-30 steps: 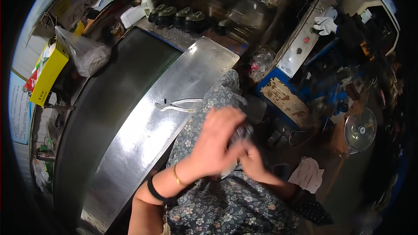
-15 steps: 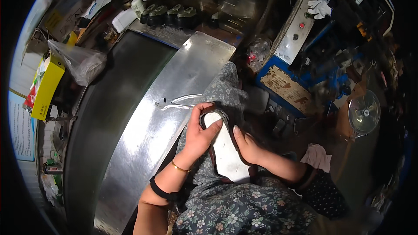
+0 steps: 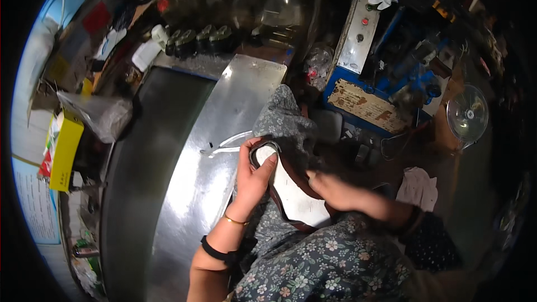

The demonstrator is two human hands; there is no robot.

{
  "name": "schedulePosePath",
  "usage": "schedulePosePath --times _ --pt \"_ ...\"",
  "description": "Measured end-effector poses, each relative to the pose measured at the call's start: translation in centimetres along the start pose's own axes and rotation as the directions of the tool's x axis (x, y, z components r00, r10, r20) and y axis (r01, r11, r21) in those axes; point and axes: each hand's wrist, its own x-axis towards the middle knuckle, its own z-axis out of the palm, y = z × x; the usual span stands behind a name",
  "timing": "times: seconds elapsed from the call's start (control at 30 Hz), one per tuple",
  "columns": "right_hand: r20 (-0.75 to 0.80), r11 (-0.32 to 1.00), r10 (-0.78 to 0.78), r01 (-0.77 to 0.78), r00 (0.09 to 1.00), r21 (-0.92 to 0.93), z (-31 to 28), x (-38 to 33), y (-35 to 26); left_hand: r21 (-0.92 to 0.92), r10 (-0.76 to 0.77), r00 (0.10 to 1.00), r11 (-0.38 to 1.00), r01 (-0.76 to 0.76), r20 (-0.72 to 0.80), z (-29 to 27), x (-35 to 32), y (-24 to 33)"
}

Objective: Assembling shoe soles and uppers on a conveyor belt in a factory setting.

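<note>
A brown shoe upper [image 3: 275,193] with a white insole-shaped sole piece [image 3: 297,197] facing up lies tilted across my lap. My left hand [image 3: 255,179] grips its narrower far end, the thumb pressed on the white surface and the fingers round the outer edge. My right hand [image 3: 335,191] is at the right side of the upper, the thumb side against the brown edge; motion blurs its fingers, and I cannot tell how they close. Left of the shoe, silver pliers [image 3: 226,149] rest on the shiny metal bench top [image 3: 196,173], partly hidden by the fabric over my knee.
A dark conveyor-like belt [image 3: 145,162] runs left of the bench. Several dark shoe-shaped pieces [image 3: 204,39] stand beyond it near a white bottle [image 3: 145,55]. A yellow box [image 3: 67,151] and plastic bag [image 3: 109,118] are at left. To the right are a blue machine [image 3: 363,103] and a fan [image 3: 467,114].
My right hand has shifted slightly right along the shoe's edge and blurred. More brown shows on that side. The left hand keeps its grip, and the whole view has shifted somewhat.
</note>
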Motion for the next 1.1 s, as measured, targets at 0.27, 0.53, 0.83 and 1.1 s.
schedulePosePath --times 0.27,0.53,0.83,1.1 --pt "0.032 0.935 -0.013 0.001 0.999 0.353 1.4 1.1 -1.7 -0.387 -0.152 0.955 0.889 0.244 0.253 -1.3 0.4 2.7" --pt "-0.136 0.991 -0.103 0.091 0.985 -0.094 4.9 1.4 -6.4 0.961 0.247 0.945 0.228 0.158 -0.214 0.2 -2.8 2.6" --pt "-0.205 0.93 -0.073 0.141 0.976 0.34 5.3 1.8 -3.3 0.672 -0.122 0.991 0.73 0.123 -0.049 -1.9 -8.7 0.3" --pt "-0.309 0.934 -0.25 0.312 0.918 0.172 5.5 0.8 -3.7 0.605 0.29 0.933 0.789 -0.108 -0.211 -0.8 -7.9 -1.7"
